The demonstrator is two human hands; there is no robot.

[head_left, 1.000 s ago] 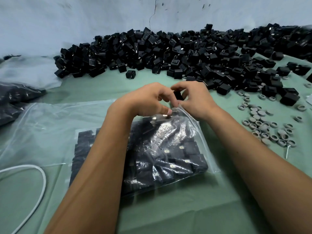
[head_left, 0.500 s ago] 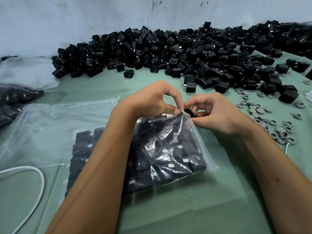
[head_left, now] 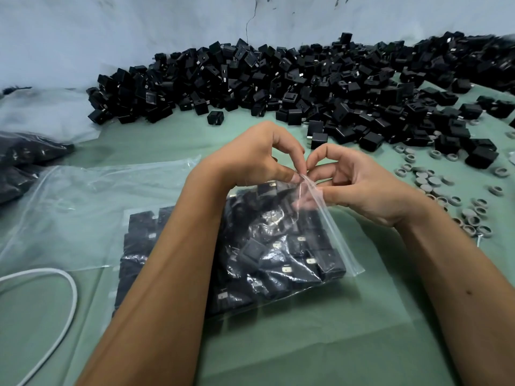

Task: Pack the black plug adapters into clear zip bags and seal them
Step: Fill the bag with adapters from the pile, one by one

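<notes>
Pinching the top corner of the clear zip bag (head_left: 328,238), my left hand (head_left: 250,160) and right hand (head_left: 362,188) close thumb and forefinger on its crinkly lip; I think it's partly unsealed. Boxy black plug adapters (head_left: 278,254) fill it on green cloth (head_left: 306,344); a heap (head_left: 278,79) lines the pale wall.

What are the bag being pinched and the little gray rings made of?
The zip bag looks like thin, glossy clear plastic film: it wrinkles, glints, and shows the adapters inside. The gray rings look matte, perhaps rubber or plastic; too small to tell.
</notes>
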